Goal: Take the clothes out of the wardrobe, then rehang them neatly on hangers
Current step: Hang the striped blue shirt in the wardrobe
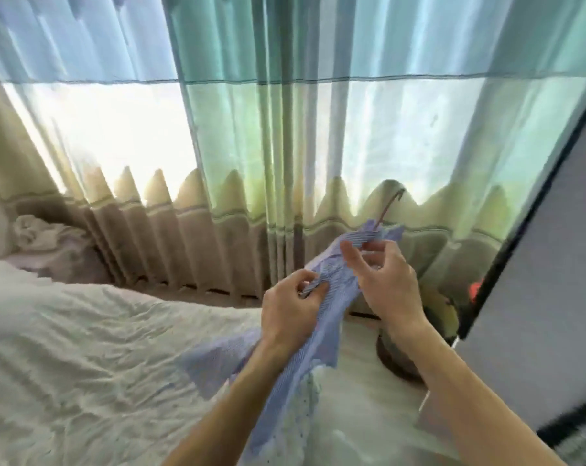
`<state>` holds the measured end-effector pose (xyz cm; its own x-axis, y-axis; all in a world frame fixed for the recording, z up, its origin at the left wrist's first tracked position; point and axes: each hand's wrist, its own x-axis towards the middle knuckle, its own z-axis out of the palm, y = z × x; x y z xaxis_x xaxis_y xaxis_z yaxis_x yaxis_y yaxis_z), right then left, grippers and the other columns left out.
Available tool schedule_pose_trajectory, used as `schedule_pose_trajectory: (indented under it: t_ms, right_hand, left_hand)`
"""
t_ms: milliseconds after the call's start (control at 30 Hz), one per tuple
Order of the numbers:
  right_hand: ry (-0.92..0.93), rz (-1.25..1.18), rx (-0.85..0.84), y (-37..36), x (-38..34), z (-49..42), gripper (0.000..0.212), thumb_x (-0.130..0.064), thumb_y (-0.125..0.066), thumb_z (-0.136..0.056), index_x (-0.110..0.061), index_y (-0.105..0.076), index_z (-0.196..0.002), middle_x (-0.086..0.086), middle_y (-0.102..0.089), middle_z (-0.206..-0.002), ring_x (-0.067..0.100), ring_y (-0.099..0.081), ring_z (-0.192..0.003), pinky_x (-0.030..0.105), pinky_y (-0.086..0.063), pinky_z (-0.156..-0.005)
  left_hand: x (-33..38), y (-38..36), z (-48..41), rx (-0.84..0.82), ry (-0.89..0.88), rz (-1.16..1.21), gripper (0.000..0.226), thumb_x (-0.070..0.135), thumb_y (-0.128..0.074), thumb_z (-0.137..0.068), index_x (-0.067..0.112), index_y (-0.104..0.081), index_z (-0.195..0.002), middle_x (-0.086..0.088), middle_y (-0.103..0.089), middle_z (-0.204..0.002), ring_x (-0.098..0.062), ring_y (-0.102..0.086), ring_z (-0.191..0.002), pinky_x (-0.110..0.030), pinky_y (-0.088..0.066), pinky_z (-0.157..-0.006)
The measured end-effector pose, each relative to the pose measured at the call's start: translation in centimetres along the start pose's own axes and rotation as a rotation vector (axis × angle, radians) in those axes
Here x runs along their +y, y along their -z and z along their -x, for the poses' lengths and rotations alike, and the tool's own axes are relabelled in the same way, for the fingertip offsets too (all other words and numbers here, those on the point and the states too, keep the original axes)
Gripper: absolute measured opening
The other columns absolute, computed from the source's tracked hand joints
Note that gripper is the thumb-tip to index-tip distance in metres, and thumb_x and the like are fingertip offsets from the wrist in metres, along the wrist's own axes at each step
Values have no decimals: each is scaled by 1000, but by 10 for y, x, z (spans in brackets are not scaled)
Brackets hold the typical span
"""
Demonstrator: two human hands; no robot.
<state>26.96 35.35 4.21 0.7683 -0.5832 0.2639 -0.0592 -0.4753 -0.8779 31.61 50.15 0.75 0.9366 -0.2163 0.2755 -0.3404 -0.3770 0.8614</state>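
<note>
Lilac striped garment [278, 358] bunched on hanger [387, 205], midair.

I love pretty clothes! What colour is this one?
It's a lilac-blue fabric garment, thin white stripes; head view.

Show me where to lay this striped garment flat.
Bare: white bedspread left of the left hand gripping the striped garment, up to the crumpled pile by the curtain. Crowded: right of the right hand, a dark round object beside the grey wardrobe panel.

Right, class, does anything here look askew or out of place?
The shirt is bunched and twisted, not hanging flat, with the hook of the hanger poking out of its top at a tilt. The left hand and right hand pinch it. A crumpled heap of cloth lies at the far end of the bed.
</note>
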Motion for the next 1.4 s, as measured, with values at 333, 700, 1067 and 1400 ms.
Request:
schedule_pose_trajectory:
  t_ms: [333,700,1067,1400]
  right_hand:
    - [-225,224,201,125,69,-53,33,-35,-73,-84,-20,-59,-110,-3,-71,-102,23,-65,-96,32,-49,-83]
    - [-405,455,248,240,104,10,35,-15,-70,-82,-41,-61,-103,-17,-70,-80,2,-64,-70,39,-52,-79]
    - [-531,536,635,267,112,104,41,-3,-76,-74,-39,-66,-89,-24,-67,-83,-1,-59,-73,38,-50,-76]
    - [-712,993,908,281,116,212,27,-36,-64,-94,-27,-67,-118,-5,-69,-107,17,-63,-88,24,-40,-74]
  left_hand:
    - [49,-161,9,-289,-279,194,10,28,-71,-91,31,-70,-81,18,-63,-76,-4,-57,-72,-9,-37,-64]
    - [129,-220,-125,-716,-910,-191,52,54,-52,-96,44,-39,-146,17,-40,-148,-8,-38,-133,-33,-36,-107]
    - [140,-331,-31,-1121,-1136,252,23,33,-66,-95,26,-73,-115,16,-64,-96,-8,-59,-91,-15,-40,-80]
    - [177,-372,53,-1207,-1111,520,16,21,-69,-94,19,-72,-109,12,-65,-100,-4,-60,-89,-12,-44,-81]
